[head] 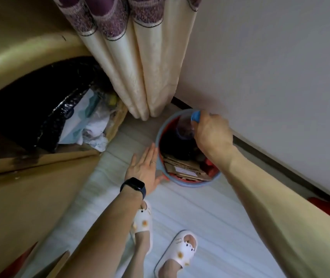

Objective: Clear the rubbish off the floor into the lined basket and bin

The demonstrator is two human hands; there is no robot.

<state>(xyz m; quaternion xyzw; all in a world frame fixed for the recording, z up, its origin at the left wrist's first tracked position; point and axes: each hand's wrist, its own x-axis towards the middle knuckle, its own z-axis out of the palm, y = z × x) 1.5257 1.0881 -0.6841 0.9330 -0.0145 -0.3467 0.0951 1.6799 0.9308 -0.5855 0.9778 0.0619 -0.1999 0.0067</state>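
The right hand [212, 135] grips a clear plastic bottle [184, 128] near its blue cap at the bin's [190, 185] 12 o'clock rim. The bottle's base tilts toward 7 o'clock, inside the bin. The left hand [145, 167], fingers straight, lies flat against the bin at 8 o'clock.

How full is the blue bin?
Partly full: cardboard pieces lie inside the bin below its rim; the right hand holds a bottle over it.
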